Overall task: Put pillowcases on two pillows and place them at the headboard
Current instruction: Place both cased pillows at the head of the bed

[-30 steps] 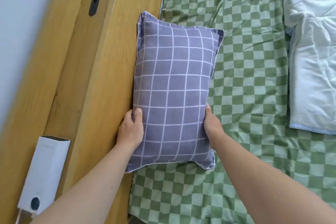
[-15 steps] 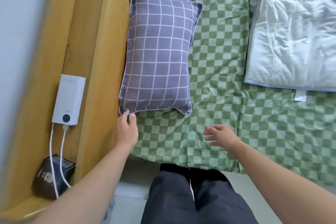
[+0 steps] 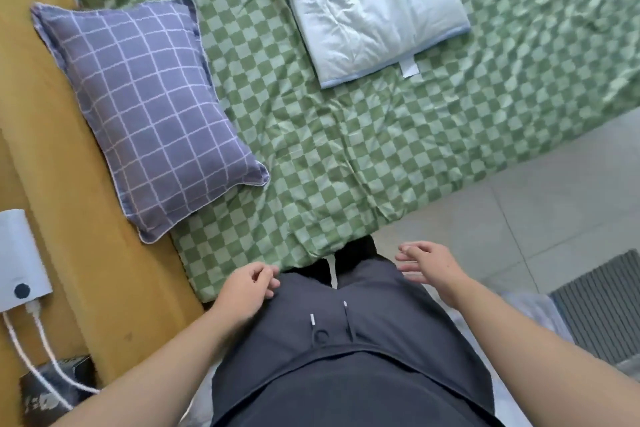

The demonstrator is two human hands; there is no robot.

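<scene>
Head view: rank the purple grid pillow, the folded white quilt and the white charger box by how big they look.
1. folded white quilt and purple grid pillow: look alike, not ranked.
2. white charger box, smallest, partly cut off at the frame's edge.

We see a purple pillow [image 3: 149, 114] crossed by a thin white grid and edged in white piping, lying on a bed sheet [image 3: 346, 156] checked in green and pale mint. The folded quilt [image 3: 370, 7] is pale icy blue with a slightly darker blue border. The headboard [image 3: 69, 218] is honey-yellow wood, the device [image 3: 19, 256] on it white with a dark round button, the trousers [image 3: 346, 357] charcoal grey, the floor tiles [image 3: 536, 218] light grey.
</scene>
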